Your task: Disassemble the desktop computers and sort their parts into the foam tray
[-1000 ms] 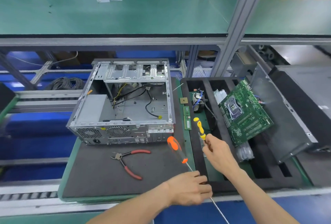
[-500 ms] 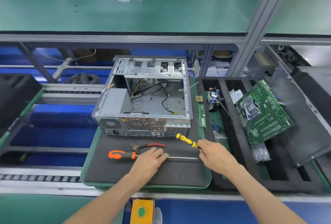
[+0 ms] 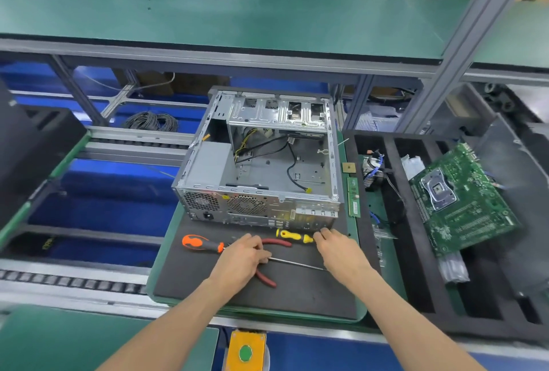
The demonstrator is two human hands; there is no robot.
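Both tools low on the mat before the gutted case (image 3: pixel 261 168): left hand (image 3: pixel 240 260) curled on orange screwdriver (image 3: pixel 202 243), right hand (image 3: pixel 341 249) pinching yellow screwdriver (image 3: pixel 292 235), likely parking them; motherboard (image 3: pixel 457 195) already in foam tray (image 3: pixel 416 266)

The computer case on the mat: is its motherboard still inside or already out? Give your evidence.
Out. The computer case lies open with a bare metal floor and loose cables, while the green motherboard rests in the foam tray to its right.

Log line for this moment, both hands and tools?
left hand: on orange screwdriver | right hand: holds yellow screwdriver | case: open, on mat
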